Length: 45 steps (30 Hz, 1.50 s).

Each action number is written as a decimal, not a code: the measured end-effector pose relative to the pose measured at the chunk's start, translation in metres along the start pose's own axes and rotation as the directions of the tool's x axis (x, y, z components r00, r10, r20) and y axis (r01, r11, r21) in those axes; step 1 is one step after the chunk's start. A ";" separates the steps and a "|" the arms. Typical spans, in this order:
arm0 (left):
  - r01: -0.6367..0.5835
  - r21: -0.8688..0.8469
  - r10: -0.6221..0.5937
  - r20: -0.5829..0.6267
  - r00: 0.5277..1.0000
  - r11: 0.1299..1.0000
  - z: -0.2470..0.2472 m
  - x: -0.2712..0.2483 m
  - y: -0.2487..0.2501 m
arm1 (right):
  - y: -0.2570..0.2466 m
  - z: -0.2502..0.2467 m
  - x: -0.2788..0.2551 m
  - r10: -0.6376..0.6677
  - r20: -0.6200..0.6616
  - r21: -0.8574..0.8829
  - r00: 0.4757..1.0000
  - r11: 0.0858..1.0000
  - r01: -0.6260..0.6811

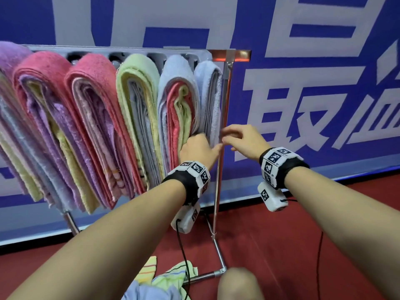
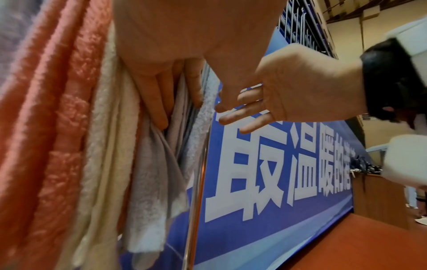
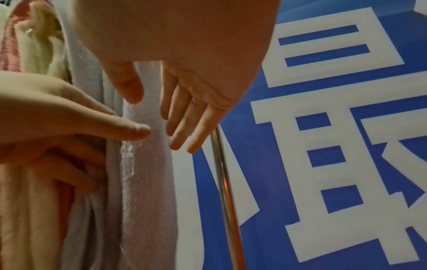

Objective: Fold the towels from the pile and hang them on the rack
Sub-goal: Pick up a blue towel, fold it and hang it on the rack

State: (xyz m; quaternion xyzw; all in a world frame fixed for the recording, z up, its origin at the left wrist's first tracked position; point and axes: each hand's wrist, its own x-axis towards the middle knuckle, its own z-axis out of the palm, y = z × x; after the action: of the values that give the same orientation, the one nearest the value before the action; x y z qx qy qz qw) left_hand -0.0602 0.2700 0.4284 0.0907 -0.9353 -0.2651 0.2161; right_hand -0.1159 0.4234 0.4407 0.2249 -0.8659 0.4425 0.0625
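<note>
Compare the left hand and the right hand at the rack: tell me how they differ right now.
The left hand has its fingers tucked in among the hanging layers of the rightmost light blue towel; the right hand holds nothing, fingers loosely spread. The left hand sits on the towel side of the rack's upright pole; the right hand hovers beside it, fingertips near the towel's edge. Both wear a black wrist strap with a white camera unit.

Metal rack standing on a red floor, its foot bar resting directly on that floor. Folded towels hang side by side over the rack's top: purple, pink, a second pink, pale green, light blue and, rightmost, another light blue. A loose pile of striped and blue towels lies on the floor beside the foot bar.
</note>
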 end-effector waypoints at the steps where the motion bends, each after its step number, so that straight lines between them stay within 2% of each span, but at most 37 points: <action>1: 0.010 -0.009 -0.010 -0.005 1.000 1.000 -0.001 0.003 -0.003 | -0.002 0.003 0.001 -0.012 -0.006 -0.010 1.000 1.000 0.012; 7: -0.017 -0.111 0.015 -0.022 1.000 0.994 -0.009 0.001 -0.022 | -0.016 0.022 0.012 -0.053 -0.064 -0.153 0.997 0.987 0.042; 10: -0.023 -0.127 0.015 -0.058 0.998 0.992 -0.013 0.000 -0.026 | -0.012 0.028 0.015 -0.015 -0.105 -0.071 0.994 0.997 0.008; 14: -0.024 -0.044 0.021 -0.051 0.998 0.999 -0.013 0.004 -0.019 | -0.006 0.026 0.010 0.016 -0.157 0.051 0.987 0.999 -0.008; 18: -0.036 -0.041 0.033 -0.055 0.998 0.999 -0.009 -0.001 -0.010 | -0.004 0.021 0.006 0.037 -0.128 0.127 0.991 0.992 -0.020; 21: -0.055 -0.053 0.051 -0.074 0.996 0.997 -0.005 -0.006 -0.006 | -0.001 0.022 0.002 0.011 -0.093 0.131 0.996 0.991 0.001; 24: -0.065 -0.031 0.063 -0.071 0.996 0.997 -0.005 -0.003 -0.008 | -0.001 0.026 0.003 0.022 -0.115 0.109 0.993 0.994 -0.010; 27: -0.058 -0.045 0.056 -0.059 0.997 0.997 -0.006 0.001 -0.012 | -0.002 0.027 0.002 0.018 -0.187 0.008 0.982 1.000 -0.017; 30: -0.083 -0.012 0.082 -0.073 0.994 0.996 -0.006 0.001 -0.018 | -0.003 0.027 0.001 -0.025 -0.255 -0.202 0.967 0.979 -0.028; 33: -0.102 -0.007 0.101 -0.094 0.990 0.995 -0.008 0.000 -0.023 | -0.004 0.022 0.007 -0.021 -0.374 -0.334 0.927 0.936 -0.113; 35: -0.126 -0.016 0.123 -0.106 0.987 0.992 -0.008 -0.003 -0.024 | -0.005 0.019 0.009 -0.023 -0.401 -0.385 0.916 0.911 -0.145; 37: -0.173 -0.013 0.171 -0.099 0.980 0.985 -0.008 -0.006 -0.025 | -0.007 0.026 0.003 -0.021 -0.340 -0.428 0.940 0.894 -0.135; 40: -0.277 0.072 0.281 -0.048 0.958 0.958 -0.006 -0.018 -0.029 | -0.005 0.054 -0.016 0.021 -0.123 -0.435 0.992 0.897 -0.073; 42: -0.339 0.172 0.341 0.015 0.940 0.925 -0.003 -0.030 -0.036 | 0.001 0.074 -0.027 0.084 -0.008 -0.371 0.996 0.925 -0.081; 45: -0.388 0.368 0.361 0.143 0.921 0.845 0.003 -0.053 -0.058 | 0.015 0.093 -0.039 0.195 0.079 -0.341 0.978 0.927 -0.157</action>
State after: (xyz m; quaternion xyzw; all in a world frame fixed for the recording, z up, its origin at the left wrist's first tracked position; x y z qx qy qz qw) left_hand -0.0117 0.2376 0.3764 -0.0617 -0.9755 -0.0297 0.2091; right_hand -0.0799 0.3700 0.3618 0.1567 -0.9469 0.2806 0.0112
